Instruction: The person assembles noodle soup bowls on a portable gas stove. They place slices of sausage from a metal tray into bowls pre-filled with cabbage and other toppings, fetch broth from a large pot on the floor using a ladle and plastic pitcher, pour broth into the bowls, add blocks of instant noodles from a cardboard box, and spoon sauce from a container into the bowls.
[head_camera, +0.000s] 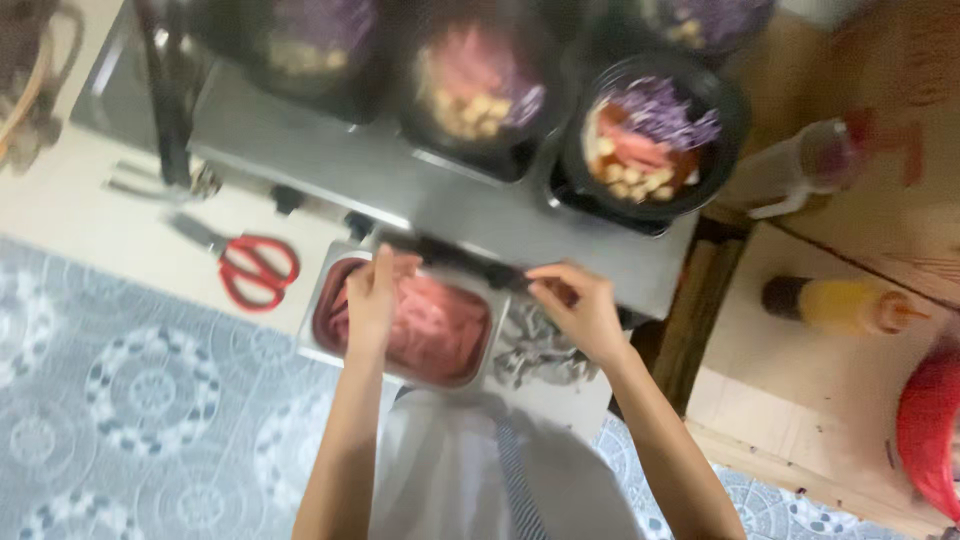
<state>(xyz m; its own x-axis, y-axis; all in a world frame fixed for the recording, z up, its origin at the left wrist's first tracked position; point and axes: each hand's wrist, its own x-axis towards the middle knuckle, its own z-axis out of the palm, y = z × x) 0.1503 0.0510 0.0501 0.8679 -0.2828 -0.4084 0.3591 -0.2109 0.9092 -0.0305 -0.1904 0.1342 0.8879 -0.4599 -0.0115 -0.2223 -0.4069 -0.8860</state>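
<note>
Blurred steel counter (560, 235), left hand (372, 295) over meat tray (325, 290), right hand (580, 305) beside it, both grips unclear

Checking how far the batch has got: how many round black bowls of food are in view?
4: three along the top edge, partly cropped, and one whole bowl at the counter's right end. More may lie out of frame.

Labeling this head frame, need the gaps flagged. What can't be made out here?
- Left hand: fingertips rest at the far rim of the steel tray of pink strips; motion blur hides any grip.
- Right hand: pinches something dark, too blurred to identify.
- Back bowls: cut off by the top edge.
- Red object: cut off by the right edge.
</note>
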